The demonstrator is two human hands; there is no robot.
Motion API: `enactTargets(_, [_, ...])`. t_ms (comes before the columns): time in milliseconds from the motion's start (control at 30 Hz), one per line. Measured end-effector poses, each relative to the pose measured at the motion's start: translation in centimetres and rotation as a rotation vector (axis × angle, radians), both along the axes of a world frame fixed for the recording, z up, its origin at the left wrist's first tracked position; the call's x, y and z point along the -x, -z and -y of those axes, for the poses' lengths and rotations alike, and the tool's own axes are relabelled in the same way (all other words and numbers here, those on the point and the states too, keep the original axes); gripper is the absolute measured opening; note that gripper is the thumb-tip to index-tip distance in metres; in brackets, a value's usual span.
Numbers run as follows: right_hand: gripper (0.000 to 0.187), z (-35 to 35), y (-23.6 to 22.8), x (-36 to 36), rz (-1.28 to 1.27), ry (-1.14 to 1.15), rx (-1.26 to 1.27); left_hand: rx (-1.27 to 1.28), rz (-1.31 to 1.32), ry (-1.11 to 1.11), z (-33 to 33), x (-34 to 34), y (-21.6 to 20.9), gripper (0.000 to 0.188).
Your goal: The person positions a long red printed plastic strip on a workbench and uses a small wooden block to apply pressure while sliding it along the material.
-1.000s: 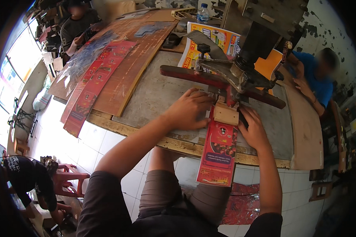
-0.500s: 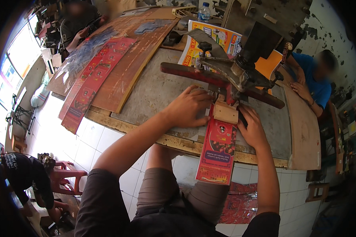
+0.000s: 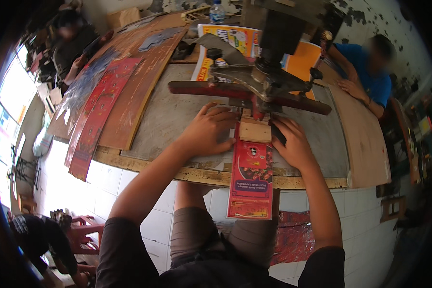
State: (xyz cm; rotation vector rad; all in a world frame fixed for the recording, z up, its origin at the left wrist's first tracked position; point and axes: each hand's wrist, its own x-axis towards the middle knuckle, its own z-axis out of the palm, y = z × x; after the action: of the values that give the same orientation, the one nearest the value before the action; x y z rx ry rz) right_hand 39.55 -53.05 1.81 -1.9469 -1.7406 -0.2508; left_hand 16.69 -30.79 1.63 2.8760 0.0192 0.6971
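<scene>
A long red printed strip lies under the press and hangs over the table's near edge toward my lap. On its far part sits a small wooden block, below the red crossbar of a black metal press. My left hand rests at the strip's left side, fingers stretched toward the block and thumb near the strip's edge. At the other side my right hand lies with fingers extended along the block's right end, thumb apart. A dark patch between that thumb and fingers cannot be made out. The fingertips near the press are partly hidden.
More red printed strips and clear plastic scraps lie on a brown board at left. Colourful printed sheets and a water bottle are behind the press. People sit left and right. Red sheets lie on the floor.
The whole view has shifted, so the table and press appear farther left and slightly higher. Both hands stay beside the block and strip, with little visible change in their pose.
</scene>
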Motion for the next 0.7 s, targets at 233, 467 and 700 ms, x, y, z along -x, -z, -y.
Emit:
enactTargets(233, [0.051, -0.1, 1.0, -0.5, -0.025, -0.001, -0.057, -0.016, -0.028, -0.02, 0.2, 0.0, -0.3, 0.055])
enactTargets(467, [0.05, 0.4, 1.6, -1.1, -0.024, -0.017, -0.105, -0.029, -0.018, -0.017, 0.9, -0.5, -1.0, 0.052])
enactTargets(700, [0.04, 1.3, 0.9, -1.1, -0.119, -0.066, -0.073, -0.058, 0.007, -0.019, 1.5, 0.0, -1.8, 0.05])
